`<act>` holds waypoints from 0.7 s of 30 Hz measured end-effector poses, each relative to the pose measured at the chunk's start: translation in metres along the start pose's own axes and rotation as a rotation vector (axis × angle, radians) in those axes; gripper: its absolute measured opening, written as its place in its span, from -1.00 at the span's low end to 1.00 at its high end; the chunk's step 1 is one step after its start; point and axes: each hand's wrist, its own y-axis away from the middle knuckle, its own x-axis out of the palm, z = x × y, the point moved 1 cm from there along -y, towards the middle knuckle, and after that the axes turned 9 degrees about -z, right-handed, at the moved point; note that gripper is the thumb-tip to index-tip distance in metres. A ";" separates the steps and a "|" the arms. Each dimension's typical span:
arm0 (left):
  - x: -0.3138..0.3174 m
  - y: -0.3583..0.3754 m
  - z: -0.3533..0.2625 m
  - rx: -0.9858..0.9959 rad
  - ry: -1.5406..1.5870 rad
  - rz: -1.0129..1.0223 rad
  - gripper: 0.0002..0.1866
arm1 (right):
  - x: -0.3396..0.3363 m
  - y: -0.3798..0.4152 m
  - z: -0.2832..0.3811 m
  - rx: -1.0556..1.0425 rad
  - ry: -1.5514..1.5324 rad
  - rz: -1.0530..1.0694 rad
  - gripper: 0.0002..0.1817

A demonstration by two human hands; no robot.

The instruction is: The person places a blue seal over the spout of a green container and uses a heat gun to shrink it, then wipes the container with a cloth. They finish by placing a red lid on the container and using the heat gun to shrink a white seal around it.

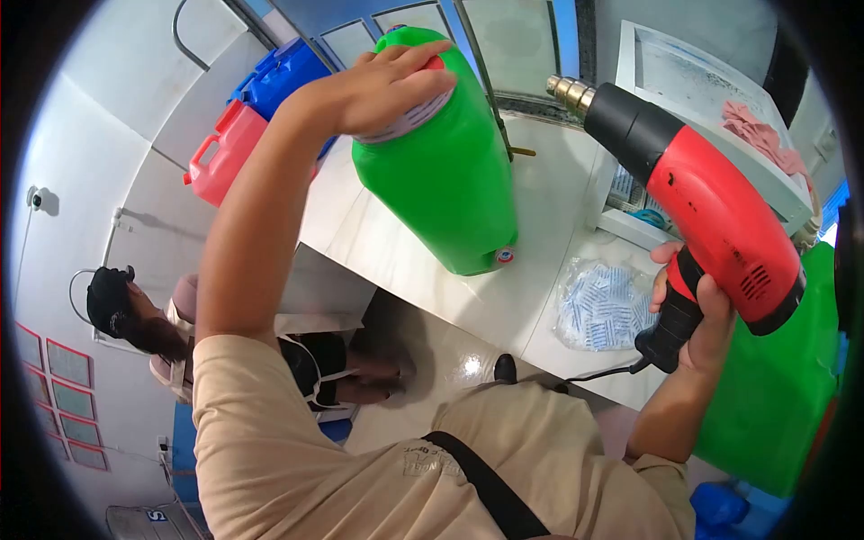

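Note:
A large green plastic jerrycan (441,189) stands on the white counter in front of me. My left hand (382,90) lies over its upper part, fingers curled across the top. Under the palm shows a pale printed band (409,121), and a bit of red (435,63) peeks out by the fingers. My right hand (697,310) grips the black handle of a red and black heat gun (711,193). The metal nozzle (570,94) points up and left, apart from the jerrycan. A cord runs from the handle's base.
On the counter (346,207) lies a clear bag of small printed packets (603,306). A white drawer unit (702,90) holds a pink cloth (756,135). Blue (283,76) and pink (229,153) jerrycans stand left; another green container (769,396) is right. A person in a black cap (112,301) is at left.

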 end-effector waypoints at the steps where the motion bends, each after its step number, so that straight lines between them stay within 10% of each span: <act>1: 0.000 -0.002 -0.004 -0.009 0.001 0.000 -0.13 | 0.006 -0.002 -0.001 -0.007 -0.033 0.009 -0.19; 7: 0.000 -0.008 -0.025 -0.306 -0.138 0.119 -0.12 | 0.027 -0.006 0.008 0.012 -0.115 0.017 -0.27; 11: 0.002 -0.012 -0.003 -0.149 -0.177 0.079 -0.24 | 0.013 0.005 0.016 -0.032 -0.125 0.072 -0.29; 13: 0.001 -0.013 0.011 0.319 0.090 0.058 -0.37 | 0.005 0.006 0.018 -0.031 -0.143 0.076 -0.30; 19: -0.018 -0.008 -0.017 0.339 1.143 0.560 -0.20 | 0.033 -0.035 0.059 -0.052 -0.141 -0.345 -0.42; 21: -0.013 0.003 -0.015 0.336 0.536 -0.125 0.06 | -0.005 -0.084 0.057 0.073 0.072 -0.122 -0.42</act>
